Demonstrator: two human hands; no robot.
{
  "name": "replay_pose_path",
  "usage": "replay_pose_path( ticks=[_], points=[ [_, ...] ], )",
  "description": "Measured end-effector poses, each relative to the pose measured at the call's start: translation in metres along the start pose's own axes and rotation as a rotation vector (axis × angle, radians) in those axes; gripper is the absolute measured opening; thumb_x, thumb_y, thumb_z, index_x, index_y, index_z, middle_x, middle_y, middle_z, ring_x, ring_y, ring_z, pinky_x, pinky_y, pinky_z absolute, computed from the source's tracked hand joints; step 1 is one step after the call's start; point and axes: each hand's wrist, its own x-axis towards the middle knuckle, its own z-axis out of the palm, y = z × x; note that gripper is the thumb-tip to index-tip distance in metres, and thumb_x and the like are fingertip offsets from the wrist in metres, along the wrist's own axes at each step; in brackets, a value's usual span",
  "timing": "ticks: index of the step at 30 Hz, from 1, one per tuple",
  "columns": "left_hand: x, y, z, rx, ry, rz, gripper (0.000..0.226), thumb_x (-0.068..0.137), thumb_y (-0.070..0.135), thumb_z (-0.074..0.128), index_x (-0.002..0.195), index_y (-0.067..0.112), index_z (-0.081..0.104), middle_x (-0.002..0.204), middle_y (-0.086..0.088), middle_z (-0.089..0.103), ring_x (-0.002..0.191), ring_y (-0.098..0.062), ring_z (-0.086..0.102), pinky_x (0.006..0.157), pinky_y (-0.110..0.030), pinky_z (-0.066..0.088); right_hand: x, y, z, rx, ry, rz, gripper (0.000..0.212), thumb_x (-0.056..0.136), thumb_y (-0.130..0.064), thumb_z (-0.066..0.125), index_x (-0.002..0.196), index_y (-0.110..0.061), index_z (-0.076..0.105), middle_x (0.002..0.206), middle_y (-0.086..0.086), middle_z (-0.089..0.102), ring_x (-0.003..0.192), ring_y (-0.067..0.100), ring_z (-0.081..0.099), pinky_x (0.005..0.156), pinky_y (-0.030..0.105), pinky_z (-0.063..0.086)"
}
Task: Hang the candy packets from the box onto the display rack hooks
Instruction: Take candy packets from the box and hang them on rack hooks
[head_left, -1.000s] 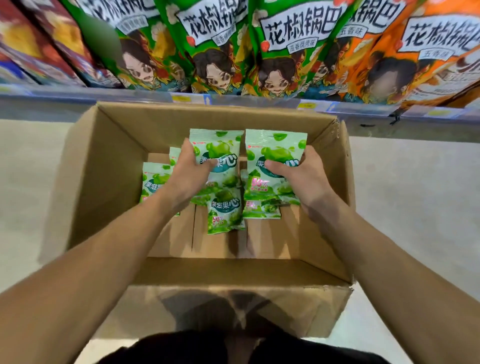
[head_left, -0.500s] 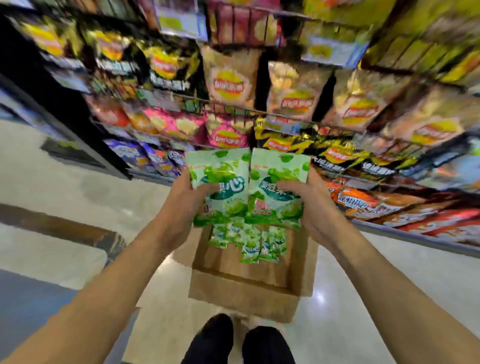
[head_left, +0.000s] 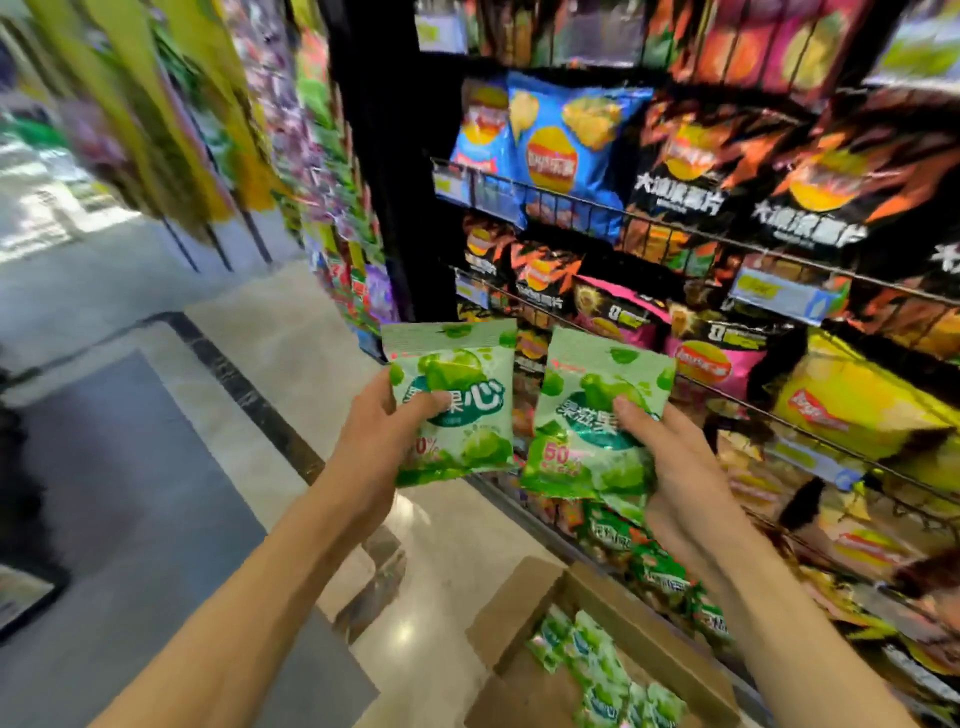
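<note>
A: Head view: my left hand (head_left: 387, 441) grips one green candy packet (head_left: 457, 402), my right hand (head_left: 670, 457) grips a second packet (head_left: 597, 415), thumbs over the fronts. Both upright, long axis vertical, top edges up, side by side

B: Hooks?

A: Can't make out any hooks; the blurred racks (head_left: 332, 171) ahead-left are my guess. If so, left hand is nearer. More packets sit in the box (head_left: 524, 597) on the floor, below my right arm

B: Labels?

A: Packets: large "心" on the left one, "果滋果" and "60" on the right. Chip shelves (head_left: 675, 228) to the right carry Lay's-style logos; black bags (head_left: 810, 208) read "大波浪薯片"
</note>
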Motion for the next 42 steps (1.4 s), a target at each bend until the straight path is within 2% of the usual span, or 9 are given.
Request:
replay_pose_path(
  ticks=[2,4,7,10,15,24,31,39,42],
  points=[
    [-0.008,0.016,-0.027,-0.003,0.076,0.028,0.021,0.095,0.001,0.061,0.106,0.018,0.065,0.094,-0.004,0.080,0.075,-0.021,0.077,0.055,-0.032,0.060,0.005,-0.002,0.032,0.025,-0.064,0.030,0.015,0.096,-0.013,0.058,0.109,-0.014,0.064,0.087,-0.003,0.080,0.077,0.012,0.077,0.058,0.030,0.062],
    [-0.013,0.029,-0.055,-0.002,0.141,0.049,0.020,0.096,0.003,0.061,0.108,0.019,0.065,0.095,-0.004,0.080,0.077,-0.022,0.078,0.056,-0.033,0.060,0.011,-0.001,0.065,0.003,-0.117,0.031,0.012,0.097,-0.006,0.057,0.096,-0.017,0.061,0.072,-0.005,0.077,0.063,0.008,0.074,0.050,0.028,0.059],
    [-0.015,0.040,-0.101,0.002,0.227,0.071,0.022,0.096,0.007,0.063,0.116,0.016,0.065,0.102,-0.007,0.079,0.087,-0.028,0.078,0.068,-0.041,0.063,0.022,0.005,0.125,-0.058,-0.210,0.016,0.017,0.090,-0.009,0.063,0.106,-0.011,0.069,0.099,0.012,0.078,0.079,0.019,0.077,0.060,0.034,0.063],
    [-0.014,0.044,-0.155,-0.042,0.344,0.074,0.021,0.095,0.007,0.064,0.114,0.014,0.066,0.102,-0.010,0.079,0.089,-0.033,0.077,0.078,-0.051,0.062,0.035,0.021,0.186,-0.078,-0.322,0.029,0.032,0.081,-0.014,0.067,0.112,-0.005,0.070,0.103,0.014,0.078,0.084,0.027,0.077,0.063,0.040,0.063],
    [0.008,0.049,-0.255,-0.068,0.469,0.111,0.018,0.095,0.005,0.063,0.111,0.014,0.068,0.097,-0.007,0.080,0.084,-0.030,0.078,0.072,-0.048,0.063,0.056,0.057,0.284,-0.126,-0.402,0.061,0.033,0.083,-0.015,0.067,0.114,-0.002,0.070,0.107,0.019,0.076,0.090,0.033,0.076,0.074,0.046,0.064],
    [0.084,0.080,-0.404,-0.152,0.459,0.122,0.022,0.095,0.005,0.064,0.115,0.013,0.067,0.101,-0.010,0.079,0.086,-0.031,0.078,0.074,-0.047,0.063,0.105,0.091,0.436,-0.259,-0.410,-0.025,0.024,0.093,-0.013,0.065,0.116,-0.006,0.069,0.107,0.014,0.077,0.095,0.034,0.075,0.078,0.047,0.063],
    [0.157,0.089,-0.473,-0.177,0.473,0.148,0.023,0.096,0.006,0.063,0.118,0.013,0.066,0.104,-0.009,0.079,0.092,-0.031,0.077,0.081,-0.050,0.062,0.177,0.113,0.512,-0.277,-0.402,-0.044,0.028,0.093,-0.012,0.064,0.119,-0.001,0.066,0.104,0.012,0.078,0.088,0.026,0.077,0.061,0.028,0.060],
    [0.296,0.109,-0.538,-0.134,0.445,0.106,0.020,0.097,0.009,0.064,0.117,0.014,0.065,0.099,-0.008,0.080,0.087,-0.029,0.078,0.070,-0.043,0.064,0.312,0.147,0.593,-0.169,-0.386,0.022,0.022,0.091,-0.011,0.065,0.112,-0.005,0.069,0.099,0.013,0.079,0.082,0.027,0.078,0.058,0.033,0.061],
    [0.363,0.127,-0.557,-0.103,0.408,0.091,0.023,0.097,0.011,0.065,0.120,0.013,0.062,0.101,-0.007,0.079,0.089,-0.029,0.078,0.074,-0.045,0.063,0.370,0.150,0.622,-0.164,-0.364,0.003,0.021,0.090,-0.012,0.067,0.110,-0.009,0.071,0.100,0.011,0.079,0.083,0.026,0.078,0.060,0.035,0.063]
  ],
)
